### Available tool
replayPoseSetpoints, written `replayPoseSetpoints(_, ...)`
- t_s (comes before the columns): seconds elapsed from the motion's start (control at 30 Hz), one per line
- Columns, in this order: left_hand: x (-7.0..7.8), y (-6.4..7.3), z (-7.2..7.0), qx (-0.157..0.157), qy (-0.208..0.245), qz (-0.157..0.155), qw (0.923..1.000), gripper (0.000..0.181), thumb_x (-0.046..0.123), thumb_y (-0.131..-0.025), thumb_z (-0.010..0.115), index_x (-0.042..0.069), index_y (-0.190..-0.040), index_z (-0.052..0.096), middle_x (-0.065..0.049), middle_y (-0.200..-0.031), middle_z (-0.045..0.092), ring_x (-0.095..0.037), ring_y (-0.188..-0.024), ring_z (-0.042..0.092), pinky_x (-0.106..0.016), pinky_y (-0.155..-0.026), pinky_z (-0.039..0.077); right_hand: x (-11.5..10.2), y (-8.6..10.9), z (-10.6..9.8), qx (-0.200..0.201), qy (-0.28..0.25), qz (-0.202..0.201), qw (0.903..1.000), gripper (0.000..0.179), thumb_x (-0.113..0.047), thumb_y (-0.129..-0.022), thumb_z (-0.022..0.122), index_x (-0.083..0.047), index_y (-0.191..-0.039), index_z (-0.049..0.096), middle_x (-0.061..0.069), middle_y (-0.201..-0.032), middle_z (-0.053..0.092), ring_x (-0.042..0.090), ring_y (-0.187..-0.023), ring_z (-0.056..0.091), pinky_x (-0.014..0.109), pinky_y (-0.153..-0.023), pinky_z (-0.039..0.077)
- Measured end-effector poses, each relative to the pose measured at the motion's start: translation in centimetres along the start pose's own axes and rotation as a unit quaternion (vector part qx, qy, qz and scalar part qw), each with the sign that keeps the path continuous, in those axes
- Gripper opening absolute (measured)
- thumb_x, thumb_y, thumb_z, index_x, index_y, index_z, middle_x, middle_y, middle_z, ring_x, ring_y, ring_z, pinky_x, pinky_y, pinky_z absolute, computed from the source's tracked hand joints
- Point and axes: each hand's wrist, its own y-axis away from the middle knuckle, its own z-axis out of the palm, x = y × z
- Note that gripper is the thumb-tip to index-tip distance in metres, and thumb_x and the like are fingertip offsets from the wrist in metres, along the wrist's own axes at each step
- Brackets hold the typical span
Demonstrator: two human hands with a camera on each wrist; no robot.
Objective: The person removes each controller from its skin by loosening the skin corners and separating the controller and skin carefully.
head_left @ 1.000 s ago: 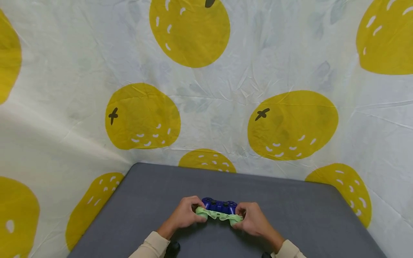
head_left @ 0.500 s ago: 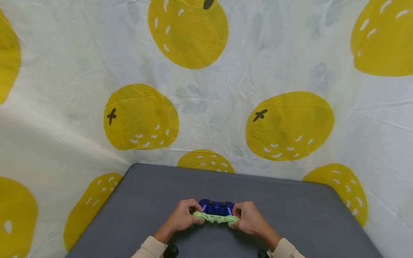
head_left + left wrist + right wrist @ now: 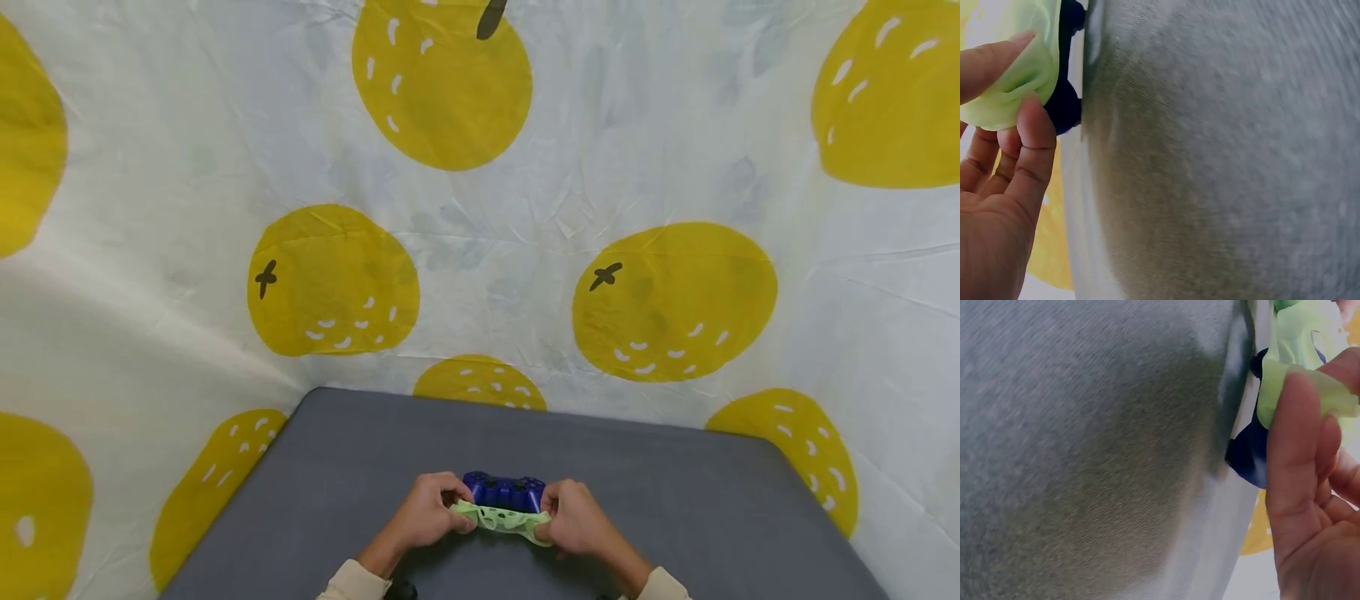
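Note:
A blue game controller [image 3: 507, 493] lies on the grey table between my hands, its grips toward me. Along its near side stretches a soft, translucent light-green silicone controller cover [image 3: 504, 518]. My left hand [image 3: 433, 510] pinches the cover's left end between thumb and fingers; in the left wrist view the green cover [image 3: 1019, 84] folds under the fingertips, with the dark controller [image 3: 1065, 103] behind it. My right hand [image 3: 576, 518] pinches the right end, and the right wrist view shows the cover [image 3: 1272, 394] bent over the fingers beside the controller [image 3: 1250, 453].
The grey table [image 3: 360, 450] reaches back to a white cloth [image 3: 495, 292] printed with large yellow fruit, hanging behind and at both sides. A dark rounded object [image 3: 401, 590] shows at my left wrist.
The green cover has flattened and turned, its ends bulging less and its right end now hanging lower. Both hands keep their pinch on it. The view has shifted slightly.

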Motion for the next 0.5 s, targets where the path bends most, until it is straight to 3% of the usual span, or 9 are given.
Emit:
replayPoseSetpoints(0.17, 0.1, 0.4, 0.1, 0.006, 0.017, -0.027, 0.9995, 0.019, 0.008, -0.074, 0.088, 0.011, -0.092, 0.083, -0.004, -0.091, 0.073, -0.007, -0.074, 0.058, -0.027, -0.065, 0.050, -0.1, 0.0, 0.2, -0.037, -0.043, 0.007, 0.9984, 0.010, -0.002, -0.075, 0.066, -0.009, -0.069, 0.063, -0.008, -0.053, 0.048, 0.004, -0.037, 0.057, 0.033, -0.042, 0.055)
replayPoseSetpoints(0.3, 0.5, 0.7, 0.1, -0.005, 0.061, -0.047, 0.9970, 0.021, 0.005, -0.074, 0.087, 0.006, -0.094, 0.083, 0.000, -0.090, 0.075, -0.007, -0.073, 0.060, -0.027, -0.064, 0.051, -0.3, 0.2, -0.1, -0.074, -0.101, 0.009, 0.9921, 0.008, -0.001, -0.080, 0.064, -0.001, -0.076, 0.071, -0.007, -0.052, 0.051, 0.003, -0.037, 0.051, 0.032, -0.043, 0.055)
replayPoseSetpoints(0.4, 1.3, 0.7, -0.3, -0.025, 0.128, -0.052, 0.9900, 0.025, 0.003, -0.075, 0.085, -0.001, -0.098, 0.079, 0.003, -0.087, 0.074, -0.008, -0.071, 0.061, -0.027, -0.064, 0.053, -0.7, 0.4, -0.7, -0.095, -0.162, 0.012, 0.9822, 0.014, 0.001, -0.082, 0.063, 0.005, -0.089, 0.075, -0.004, -0.064, 0.061, 0.005, -0.044, 0.051, 0.027, -0.044, 0.053)
replayPoseSetpoints(0.5, 2.5, 0.3, -1.1, -0.056, 0.195, -0.050, 0.9778, 0.033, 0.003, -0.078, 0.083, -0.008, -0.107, 0.074, 0.002, -0.091, 0.072, -0.009, -0.074, 0.063, -0.027, -0.067, 0.055, -1.5, 0.3, -1.8, -0.119, -0.228, 0.003, 0.9664, 0.024, 0.001, -0.082, 0.066, 0.004, -0.105, 0.075, -0.003, -0.084, 0.071, 0.008, -0.061, 0.061, 0.026, -0.053, 0.056)
